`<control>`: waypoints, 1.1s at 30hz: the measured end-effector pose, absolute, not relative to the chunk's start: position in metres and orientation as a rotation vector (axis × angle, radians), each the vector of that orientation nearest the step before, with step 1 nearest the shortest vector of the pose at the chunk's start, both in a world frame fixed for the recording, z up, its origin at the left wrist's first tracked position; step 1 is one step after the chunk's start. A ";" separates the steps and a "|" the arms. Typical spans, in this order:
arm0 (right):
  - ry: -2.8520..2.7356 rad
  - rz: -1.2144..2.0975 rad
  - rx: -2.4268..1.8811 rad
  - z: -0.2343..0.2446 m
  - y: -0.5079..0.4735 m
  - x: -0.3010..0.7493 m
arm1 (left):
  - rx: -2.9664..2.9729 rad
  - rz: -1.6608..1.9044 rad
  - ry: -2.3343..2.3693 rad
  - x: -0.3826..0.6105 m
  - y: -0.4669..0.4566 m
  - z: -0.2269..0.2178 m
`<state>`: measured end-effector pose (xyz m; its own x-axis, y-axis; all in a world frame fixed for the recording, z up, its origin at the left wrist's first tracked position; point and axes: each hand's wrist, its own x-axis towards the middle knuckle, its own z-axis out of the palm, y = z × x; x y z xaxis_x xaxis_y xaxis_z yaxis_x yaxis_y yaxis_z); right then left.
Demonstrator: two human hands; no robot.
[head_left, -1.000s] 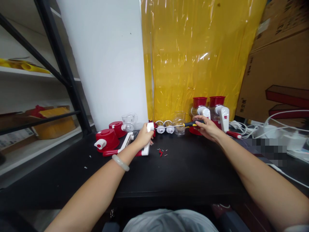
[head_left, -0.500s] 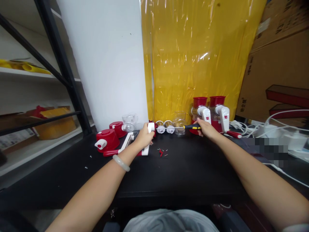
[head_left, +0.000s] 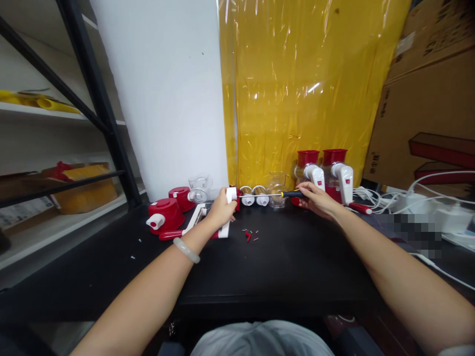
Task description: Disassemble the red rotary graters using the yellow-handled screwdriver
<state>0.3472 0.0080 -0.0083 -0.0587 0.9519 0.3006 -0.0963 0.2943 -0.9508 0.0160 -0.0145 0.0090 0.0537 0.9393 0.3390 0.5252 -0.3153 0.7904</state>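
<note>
My left hand (head_left: 221, 209) is closed around a white and red appliance part (head_left: 227, 217) standing on the black table (head_left: 282, 267). My right hand (head_left: 315, 199) grips the black and yellow handle of a screwdriver (head_left: 274, 195), held level, with its thin shaft reaching left to the top of the part by my left hand. A pale bangle sits on my left wrist. Several small red and grey screws (head_left: 249, 233) lie on the table just right of the part.
Two red lids (head_left: 166, 212) and a clear cup (head_left: 199, 187) lie at the left. Two metal drums (head_left: 254, 195) and two red-topped white appliances (head_left: 326, 170) stand along the yellow plastic sheet. White cables (head_left: 408, 198), cardboard boxes and a metal shelf flank the table.
My right hand has shifted slightly along the screwdriver handle, its fingers regripping. The left hand and the part have stayed in place.
</note>
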 end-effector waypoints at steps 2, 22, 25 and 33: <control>-1.320 1.121 -0.838 -0.007 0.006 0.349 | 1.877 1.190 1.458 0.017 -0.015 0.009; -1.279 1.083 -0.975 0.000 0.001 0.343 | 1.881 1.167 1.451 0.015 -0.007 0.001; -1.456 0.929 -1.193 -0.006 0.007 0.347 | 1.934 1.178 1.467 0.014 -0.006 0.001; -1.423 0.925 -1.043 -0.010 0.010 0.345 | 1.952 1.167 1.484 0.012 -0.007 0.003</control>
<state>0.3450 0.0101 -0.0099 -0.0227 0.9508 0.3090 0.1035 0.3097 -0.9452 0.0125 -0.0074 0.0027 0.0764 0.9280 0.3646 0.5729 -0.3402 0.7457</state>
